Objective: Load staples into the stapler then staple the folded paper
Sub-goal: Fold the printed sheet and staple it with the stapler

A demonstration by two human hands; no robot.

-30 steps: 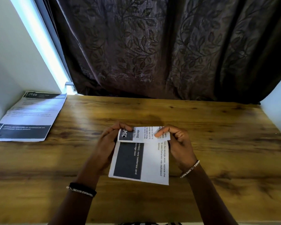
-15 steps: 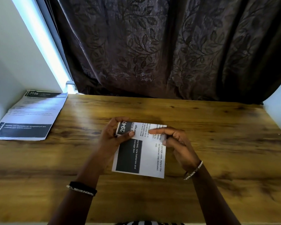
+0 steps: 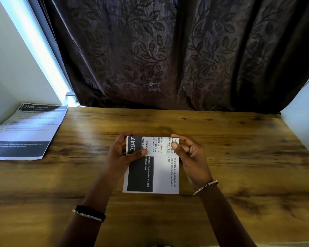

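Observation:
A folded printed paper [image 3: 161,173] lies in the middle of the wooden table, its far strip turned over toward me and showing "3947". My left hand [image 3: 122,154] pinches the far left corner of that strip, thumb on top. On the far right corner sits my right hand [image 3: 189,154], thumb and forefinger closed on the folded edge. No stapler or staples are in view.
A second printed sheet [image 3: 27,132] marked "3108" lies at the far left of the wooden table [image 3: 239,157], against the white wall. A dark leaf-patterned curtain [image 3: 168,59] hangs behind the table's far edge. Another white wall [image 3: 303,111] stands at the right.
The folded strip at the far edge has grown wider. My right hand shifted from pressing a finger along the fold to pinching the right corner. The left hand stays at the left corner.

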